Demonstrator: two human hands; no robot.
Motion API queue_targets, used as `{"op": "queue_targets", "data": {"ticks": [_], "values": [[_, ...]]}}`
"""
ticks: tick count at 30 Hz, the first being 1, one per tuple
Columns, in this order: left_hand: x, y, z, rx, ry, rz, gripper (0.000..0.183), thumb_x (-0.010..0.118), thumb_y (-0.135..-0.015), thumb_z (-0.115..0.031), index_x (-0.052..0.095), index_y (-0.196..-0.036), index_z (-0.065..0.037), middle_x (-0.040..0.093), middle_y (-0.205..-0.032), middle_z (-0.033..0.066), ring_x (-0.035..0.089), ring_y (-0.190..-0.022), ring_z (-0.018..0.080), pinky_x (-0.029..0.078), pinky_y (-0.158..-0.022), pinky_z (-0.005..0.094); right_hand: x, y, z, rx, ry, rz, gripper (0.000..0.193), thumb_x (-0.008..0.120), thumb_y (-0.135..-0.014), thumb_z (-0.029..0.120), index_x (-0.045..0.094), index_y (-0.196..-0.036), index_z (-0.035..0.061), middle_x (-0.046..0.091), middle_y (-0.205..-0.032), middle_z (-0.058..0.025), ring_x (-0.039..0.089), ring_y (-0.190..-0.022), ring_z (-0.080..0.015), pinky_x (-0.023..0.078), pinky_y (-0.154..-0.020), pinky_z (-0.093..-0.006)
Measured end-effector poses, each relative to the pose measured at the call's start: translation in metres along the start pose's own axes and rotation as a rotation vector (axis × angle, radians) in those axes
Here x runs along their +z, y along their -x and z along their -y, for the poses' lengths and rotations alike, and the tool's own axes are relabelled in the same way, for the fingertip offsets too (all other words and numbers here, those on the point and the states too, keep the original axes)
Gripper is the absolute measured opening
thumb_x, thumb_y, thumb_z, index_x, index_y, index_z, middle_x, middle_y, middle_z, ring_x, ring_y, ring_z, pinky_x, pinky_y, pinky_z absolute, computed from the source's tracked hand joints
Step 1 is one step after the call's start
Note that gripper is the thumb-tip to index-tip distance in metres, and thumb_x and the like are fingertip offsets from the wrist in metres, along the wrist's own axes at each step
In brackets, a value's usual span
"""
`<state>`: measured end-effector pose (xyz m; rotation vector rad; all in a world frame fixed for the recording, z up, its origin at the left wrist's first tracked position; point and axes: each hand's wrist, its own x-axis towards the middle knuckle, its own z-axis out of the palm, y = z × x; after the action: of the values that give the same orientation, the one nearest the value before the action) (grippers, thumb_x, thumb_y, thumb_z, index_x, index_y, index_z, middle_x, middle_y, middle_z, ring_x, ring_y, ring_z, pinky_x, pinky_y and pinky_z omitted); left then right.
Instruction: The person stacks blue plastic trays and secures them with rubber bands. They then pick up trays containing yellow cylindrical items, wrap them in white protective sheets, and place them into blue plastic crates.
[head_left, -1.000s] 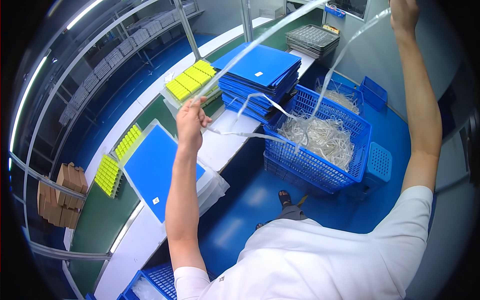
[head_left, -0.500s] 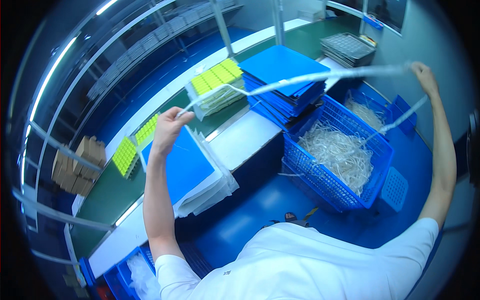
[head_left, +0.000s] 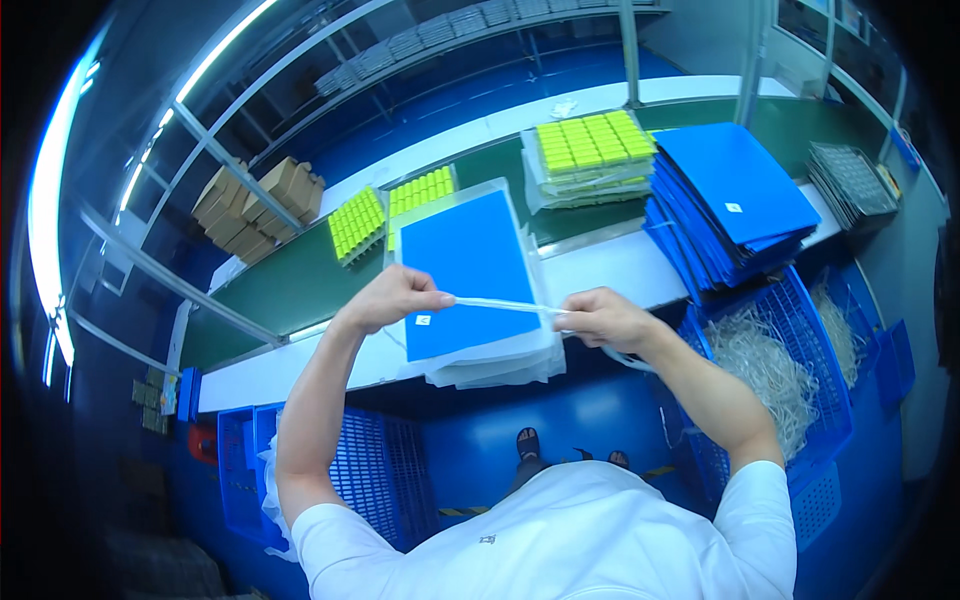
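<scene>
A pale, translucent plastic strap (head_left: 500, 304) stretches nearly straight between my two hands. My left hand (head_left: 395, 299) pinches one stretch of it between thumb and fingers. Closed on the other stretch is my right hand (head_left: 605, 320), with a loose length of strap hanging in a curve below the wrist. Both hands are over the near part of a blue sheet (head_left: 465, 260) with a small white label. That sheet tops a stack of whitish, translucent layers (head_left: 545, 360) at the near edge of the bench. Whether the strap touches the stack I cannot tell.
Yellow-green trays of small pieces (head_left: 595, 140) sit on the green bench (head_left: 300, 290). At right are a tall stack of blue sheets (head_left: 740, 180), dark trays (head_left: 850, 185) and a blue basket of loose straps (head_left: 820, 330). More blue baskets (head_left: 365, 460) stand lower left; cardboard boxes (head_left: 280, 195) are farther back.
My hands have come down and closer together, bringing the strap from widely spread over the baskets to above the blue sheet. The view has turned rightward in the picture.
</scene>
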<state>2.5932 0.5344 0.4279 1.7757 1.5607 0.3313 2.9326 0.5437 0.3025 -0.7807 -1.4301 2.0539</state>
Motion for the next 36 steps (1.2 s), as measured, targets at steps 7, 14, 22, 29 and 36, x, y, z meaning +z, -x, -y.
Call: {"op": "queue_targets", "data": {"ticks": [7, 14, 22, 29, 36], "values": [[-0.019, -0.043, 0.241, -0.063, 0.256, -0.409, 0.052, 0.076, -0.09, -0.036, 0.05, -0.054, -0.01, 0.042, -0.055, -0.0069, 0.032, -0.054, 0.0049, 0.024, -0.048, 0.0283, -0.069, -0.15, -0.029, -0.226, 0.775, -0.383, 0.036, 0.07, -0.091, 0.038, 0.077, -0.089, 0.0028, 0.063, -0.066, -0.003, 0.055, -0.067, -0.0115, 0.045, -0.063, -0.032], [0.066, -0.161, 0.309, -0.113, 0.867, -0.508, 0.044, 0.072, -0.092, -0.039, 0.061, -0.065, -0.006, 0.059, -0.063, 0.001, 0.051, -0.052, 0.0081, 0.038, -0.047, 0.0258, -0.067, -0.224, -0.169, -0.249, 0.189, -0.88, 0.051, 0.056, -0.103, 0.039, 0.055, -0.069, 0.0017, 0.051, -0.06, -0.0008, 0.047, -0.061, -0.0075, 0.04, -0.053, -0.03], [0.057, -0.162, 0.301, -0.031, 1.06, -0.338, 0.047, 0.068, -0.089, -0.043, 0.066, -0.08, 0.003, 0.066, -0.071, 0.0123, 0.064, -0.058, 0.0163, 0.05, -0.051, 0.0278, 0.027, -0.162, -0.246, -0.44, 0.405, -1.056, 0.042, 0.053, -0.104, 0.027, 0.053, -0.07, 0.0015, 0.051, -0.061, -0.008, 0.053, -0.055, -0.0209, 0.041, -0.053, -0.0373], [0.136, -0.143, 0.235, -0.07, 1.283, -0.493, 0.055, 0.059, -0.094, -0.044, 0.058, -0.111, 0.009, 0.067, -0.093, 0.0203, 0.069, -0.077, 0.0278, 0.058, -0.062, 0.0337, -0.079, -0.136, -0.44, 0.192, 0.739, -1.206, 0.035, 0.058, -0.098, 0.028, 0.057, -0.072, 0.0056, 0.059, -0.066, -0.0159, 0.06, -0.057, -0.036, 0.045, -0.052, -0.046], [0.25, -0.113, 0.155, -0.13, 1.097, -0.612, 0.042, 0.046, -0.106, -0.035, 0.063, -0.098, 0.003, 0.066, -0.086, 0.0115, 0.064, -0.076, 0.0179, 0.052, -0.065, 0.0311, 0.04, -0.146, -0.503, 0.466, 0.137, -0.999, 0.032, 0.054, -0.099, 0.031, 0.06, -0.082, 0.0052, 0.063, -0.075, -0.0188, 0.062, -0.067, -0.0385, 0.047, -0.06, -0.0487]]}}
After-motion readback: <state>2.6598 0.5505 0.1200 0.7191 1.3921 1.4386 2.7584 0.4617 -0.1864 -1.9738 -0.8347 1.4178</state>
